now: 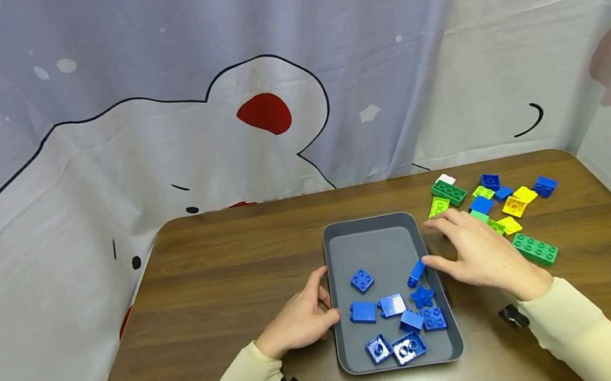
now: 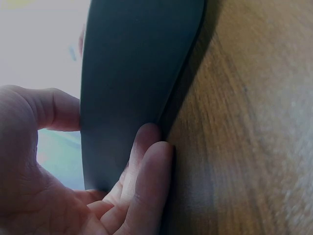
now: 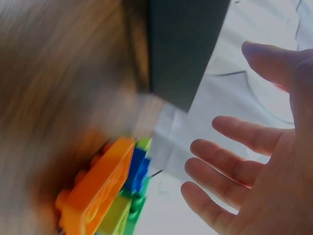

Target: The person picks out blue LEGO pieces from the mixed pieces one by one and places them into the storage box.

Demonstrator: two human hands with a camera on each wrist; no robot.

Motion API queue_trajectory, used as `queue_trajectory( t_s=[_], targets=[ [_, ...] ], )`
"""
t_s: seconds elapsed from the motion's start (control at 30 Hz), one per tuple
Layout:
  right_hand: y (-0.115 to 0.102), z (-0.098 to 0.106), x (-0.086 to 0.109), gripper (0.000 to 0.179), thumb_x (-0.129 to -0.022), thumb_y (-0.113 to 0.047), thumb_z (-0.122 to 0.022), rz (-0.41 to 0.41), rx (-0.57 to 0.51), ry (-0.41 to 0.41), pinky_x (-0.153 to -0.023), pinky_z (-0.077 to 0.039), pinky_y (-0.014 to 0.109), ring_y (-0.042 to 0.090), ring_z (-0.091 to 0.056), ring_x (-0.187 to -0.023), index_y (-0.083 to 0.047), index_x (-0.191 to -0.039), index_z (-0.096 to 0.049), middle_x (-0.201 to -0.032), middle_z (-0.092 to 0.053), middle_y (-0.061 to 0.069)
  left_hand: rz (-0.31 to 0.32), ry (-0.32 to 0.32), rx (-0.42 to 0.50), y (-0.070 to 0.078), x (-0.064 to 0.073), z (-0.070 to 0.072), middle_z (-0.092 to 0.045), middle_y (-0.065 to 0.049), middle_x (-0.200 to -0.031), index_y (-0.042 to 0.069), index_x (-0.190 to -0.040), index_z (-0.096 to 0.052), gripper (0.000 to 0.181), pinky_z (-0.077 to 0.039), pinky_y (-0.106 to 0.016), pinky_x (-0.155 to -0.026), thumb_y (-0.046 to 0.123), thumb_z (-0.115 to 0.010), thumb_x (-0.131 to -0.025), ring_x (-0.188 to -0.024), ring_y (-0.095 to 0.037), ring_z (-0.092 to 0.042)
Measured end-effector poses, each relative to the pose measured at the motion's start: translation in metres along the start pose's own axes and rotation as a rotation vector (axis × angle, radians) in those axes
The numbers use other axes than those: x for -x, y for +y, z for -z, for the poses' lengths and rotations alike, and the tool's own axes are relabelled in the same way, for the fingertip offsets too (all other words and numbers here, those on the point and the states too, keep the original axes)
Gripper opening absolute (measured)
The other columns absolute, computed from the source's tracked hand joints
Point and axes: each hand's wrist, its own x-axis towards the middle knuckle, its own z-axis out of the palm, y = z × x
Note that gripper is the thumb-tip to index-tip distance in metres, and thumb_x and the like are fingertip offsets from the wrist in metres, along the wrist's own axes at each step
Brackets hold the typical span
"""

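Note:
A grey tray holds several blue toy bricks, among them a square brick and a long narrow brick, plus a blue star-shaped piece. My left hand grips the tray's left side. In the left wrist view the thumb meets the rim while the fingertips lie low against the outer wall. Over the tray's right edge reaches my right hand, its thumb overlapping the narrow brick's end in the head view. The right wrist view shows that hand's fingers spread and holding nothing.
Right of the tray lies a loose pile with a dark green brick, a yellow brick and a larger green brick. An orange brick appears in the right wrist view. A patterned curtain hangs behind the wooden table.

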Motion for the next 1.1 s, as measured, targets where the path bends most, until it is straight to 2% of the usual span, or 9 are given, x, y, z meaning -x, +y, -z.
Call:
queue_trajectory(
  t_s=[0.17,0.4,0.57,0.73,1.1],
  targets=[
    [0.022,-0.001,-0.006,0.059,-0.086,-0.039,-0.082,0.030,0.051,0.039,-0.090,-0.053,0.057,0.037,-0.064,-0.103,0.000,-0.127,-0.067,-0.118,-0.066,0.019,0.001,-0.001,0.001,0.000,0.001,0.000,-0.059,-0.004,-0.107,0.007,-0.162,-0.021,0.087,-0.054,-0.032,-0.055,0.019,-0.065,-0.088,-0.060,-0.012,-0.065],
    [0.046,-0.003,-0.014,0.054,-0.084,-0.030,-0.083,0.015,0.110,0.035,-0.091,-0.053,0.060,0.043,-0.065,-0.106,0.002,-0.125,-0.068,-0.118,-0.067,0.023,0.001,-0.001,-0.003,-0.001,0.000,0.000,-0.059,-0.003,-0.107,0.007,-0.162,-0.021,0.086,-0.054,-0.031,-0.056,0.020,-0.064,-0.089,-0.059,-0.011,-0.065],
    [0.052,-0.004,-0.017,0.052,-0.085,-0.025,-0.083,-0.007,0.138,0.006,-0.087,-0.052,0.060,0.042,-0.066,-0.103,0.002,-0.127,-0.068,-0.115,-0.069,0.022,0.008,-0.003,-0.007,-0.001,0.001,0.000,-0.059,-0.002,-0.107,0.009,-0.162,-0.021,0.086,-0.055,-0.030,-0.056,0.021,-0.064,-0.089,-0.060,-0.011,-0.066],
    [0.055,-0.007,-0.018,0.044,-0.084,-0.021,-0.083,-0.020,0.143,-0.008,-0.082,-0.053,0.058,0.040,-0.067,-0.098,0.001,-0.120,-0.070,-0.111,-0.070,0.021,0.002,-0.008,0.009,0.000,0.001,0.000,-0.059,-0.004,-0.107,0.008,-0.162,-0.020,0.087,-0.054,-0.031,-0.055,0.021,-0.065,-0.089,-0.060,-0.012,-0.065],
    [0.058,-0.011,-0.018,0.036,-0.084,-0.013,-0.081,-0.010,0.118,0.015,-0.080,-0.054,0.056,0.038,-0.068,-0.096,0.000,-0.116,-0.071,-0.109,-0.072,0.019,0.000,-0.003,0.016,0.000,0.001,0.001,-0.059,-0.005,-0.107,0.008,-0.162,-0.021,0.086,-0.054,-0.032,-0.055,0.019,-0.065,-0.089,-0.059,-0.012,-0.065]
  ],
)
